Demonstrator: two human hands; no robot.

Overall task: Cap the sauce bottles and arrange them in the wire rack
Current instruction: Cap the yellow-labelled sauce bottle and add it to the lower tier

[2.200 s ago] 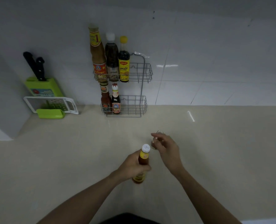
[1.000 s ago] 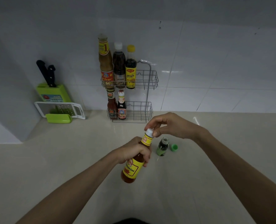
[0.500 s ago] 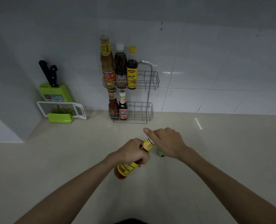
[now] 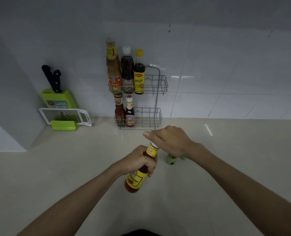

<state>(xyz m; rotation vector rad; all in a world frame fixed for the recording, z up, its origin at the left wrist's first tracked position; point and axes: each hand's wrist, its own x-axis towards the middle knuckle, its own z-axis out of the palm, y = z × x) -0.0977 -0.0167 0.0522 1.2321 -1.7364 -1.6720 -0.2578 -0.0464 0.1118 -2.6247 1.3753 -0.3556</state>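
My left hand (image 4: 138, 160) grips the neck of an orange sauce bottle (image 4: 135, 180) with a yellow label, tilted over the counter. My right hand (image 4: 171, 143) covers the bottle's top, its palm over the white cap (image 4: 155, 145), of which only an edge shows. A small green bottle (image 4: 170, 160) stands on the counter just behind, mostly hidden by my right hand; a bit of green cap (image 4: 184, 158) shows beside it. The two-tier wire rack (image 4: 155, 86) stands against the wall with three tall bottles (image 4: 127, 70) on top and two small ones (image 4: 125, 113) below.
A green knife block (image 4: 59, 98) with black-handled knives and a white-and-green grater (image 4: 66, 116) sit at the left by the wall. The right halves of both rack tiers hold nothing. The beige counter (image 4: 226, 159) stretches right and toward me.
My right hand went from pinching the white cap with its fingertips to covering it with the palm. The bottle tilted lower in my left hand, and the small green bottle became mostly hidden.
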